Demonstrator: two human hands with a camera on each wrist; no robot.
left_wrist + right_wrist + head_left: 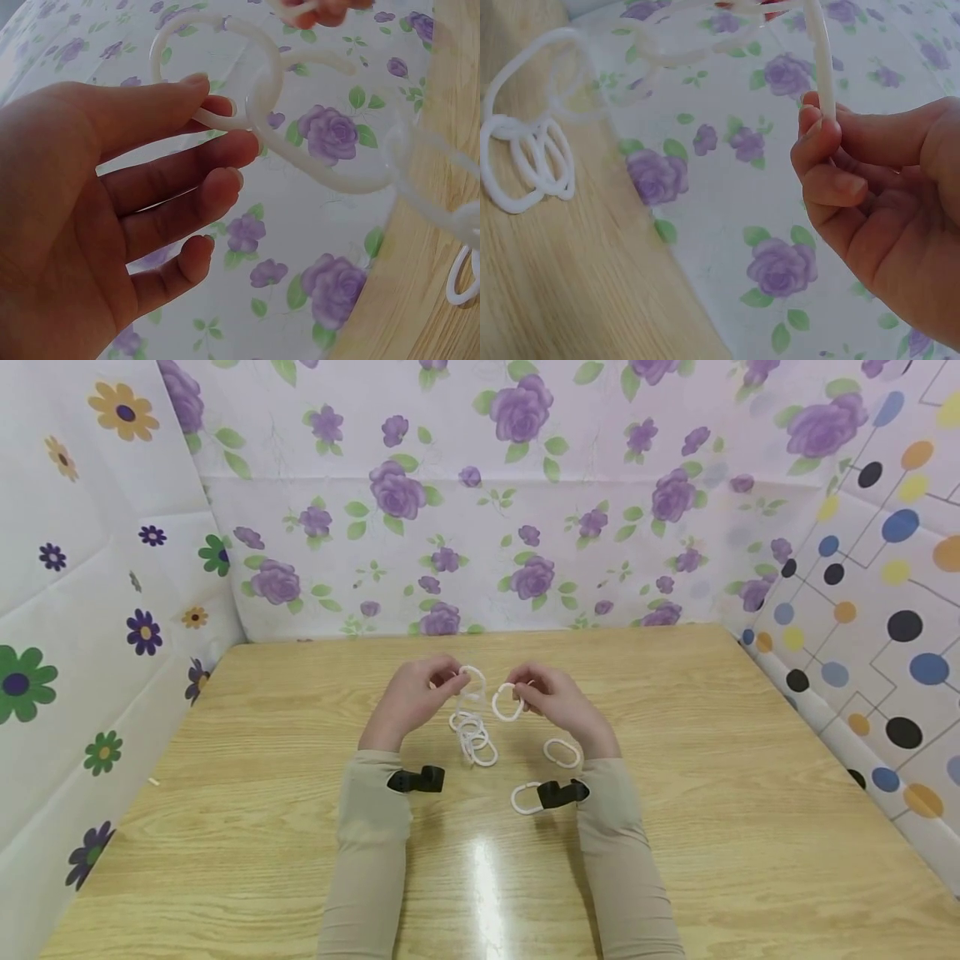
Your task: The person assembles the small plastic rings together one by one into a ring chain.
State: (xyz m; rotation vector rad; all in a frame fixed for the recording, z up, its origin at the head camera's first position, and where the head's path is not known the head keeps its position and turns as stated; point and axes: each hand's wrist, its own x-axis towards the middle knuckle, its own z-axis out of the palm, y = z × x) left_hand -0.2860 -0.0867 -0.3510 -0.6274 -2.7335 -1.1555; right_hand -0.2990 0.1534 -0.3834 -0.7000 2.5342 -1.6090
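Note:
My left hand (pixel 418 700) pinches the end link (pixel 154 56) of a chain of white plastic C-shaped links between thumb and index finger, with the other fingers bent loosely. From it the chain hangs down, and its lower links (pixel 490 176) lie bunched on the table. Just to the right, my right hand (pixel 557 693) pinches a single white link (pixel 507 719) by its side, thumb against fingertips. In the right wrist view that link (pixel 823 67) appears edge-on. A small gap separates it from the chain in the head view.
Two loose white links lie on the wooden table (pixel 750 827): one (pixel 557 741) below my right hand, another (pixel 513 799) partly behind the black wrist camera (pixel 558 793). A small white scrap (pixel 153 782) lies at the left edge. Flowered sheets (pixel 465 560) enclose the back and sides.

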